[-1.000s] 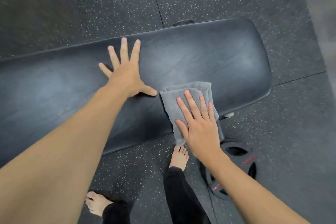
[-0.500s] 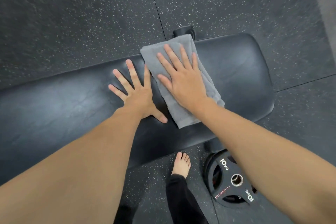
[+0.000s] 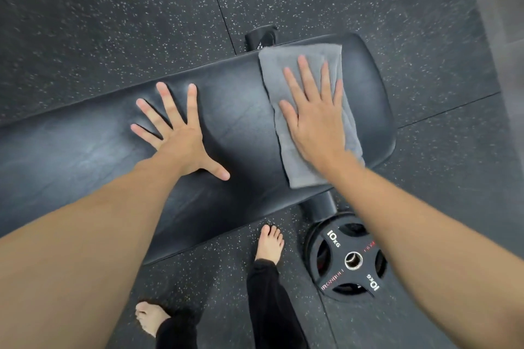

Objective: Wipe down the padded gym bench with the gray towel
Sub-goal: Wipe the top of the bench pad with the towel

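The black padded gym bench [image 3: 235, 110] runs from the left edge to the right of centre. A folded gray towel [image 3: 286, 65] lies across its right end, reaching from the far edge to the near edge. My right hand [image 3: 314, 116] lies flat on the towel, fingers spread and pointing away from me, pressing it onto the pad. My left hand [image 3: 181, 136] rests flat on the bare pad to the left of the towel, fingers splayed, holding nothing.
A black 10 kg weight plate [image 3: 347, 259] lies on the speckled rubber floor under the bench's near right corner, beside a bench foot [image 3: 320, 204]. My bare feet [image 3: 269, 241] stand close to the bench's near edge. Another bench foot [image 3: 261, 37] shows at the far side.
My right hand has slid the towel from the near edge up across the pad and then rightward to the bench's right end. My left hand stays planted on the pad.
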The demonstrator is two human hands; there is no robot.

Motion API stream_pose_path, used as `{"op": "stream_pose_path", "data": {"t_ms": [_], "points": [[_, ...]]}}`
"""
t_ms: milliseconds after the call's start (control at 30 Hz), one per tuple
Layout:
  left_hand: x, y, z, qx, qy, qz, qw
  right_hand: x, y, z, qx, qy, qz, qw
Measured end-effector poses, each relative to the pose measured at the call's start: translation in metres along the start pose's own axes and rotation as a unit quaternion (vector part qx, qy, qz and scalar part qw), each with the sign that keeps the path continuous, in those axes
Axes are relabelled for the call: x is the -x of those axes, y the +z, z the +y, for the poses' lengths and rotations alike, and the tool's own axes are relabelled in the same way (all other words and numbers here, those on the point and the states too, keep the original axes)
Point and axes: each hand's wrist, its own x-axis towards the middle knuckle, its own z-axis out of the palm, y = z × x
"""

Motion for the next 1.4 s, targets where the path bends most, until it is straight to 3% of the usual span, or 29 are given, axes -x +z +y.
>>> {"op": "stream_pose_path", "data": {"t_ms": [133, 300, 467, 667, 833, 1000, 1267, 1400], "points": [[0.002, 0.001, 0.001, -0.002, -0.002, 0.001, 1.000, 0.078, 0.012, 0.007, 0.029, -0.042, -0.014, 0.999], [0.002, 0.002, 0.000, 0.001, 0.001, 0.008, 1.000, 0.102, 0.014, 0.034, 0.044, -0.085, -0.012, 0.995], [0.003, 0.003, 0.000, -0.003, -0.002, 0.009, 1.000, 0.093, -0.001, 0.081, 0.000, 0.049, 0.003, 0.999], [-0.001, 0.002, 0.001, -0.017, -0.019, -0.001, 1.000, 0.030, -0.016, 0.086, -0.042, 0.098, -0.004, 0.994], [-0.003, 0.001, -0.001, -0.016, -0.019, -0.005, 1.000, -0.059, -0.026, 0.072, -0.067, 0.101, 0.032, 0.992], [-0.004, -0.001, -0.001, -0.009, -0.022, -0.015, 1.000, -0.141, -0.045, 0.035, -0.019, 0.072, -0.051, 0.996], [-0.006, 0.001, -0.003, -0.001, -0.014, -0.012, 1.000, -0.144, -0.026, -0.009, 0.067, 0.018, -0.052, 0.996], [-0.004, 0.002, -0.007, 0.005, -0.004, 0.003, 1.000, -0.135, -0.005, -0.090, 0.072, -0.067, -0.075, 0.992]]}}
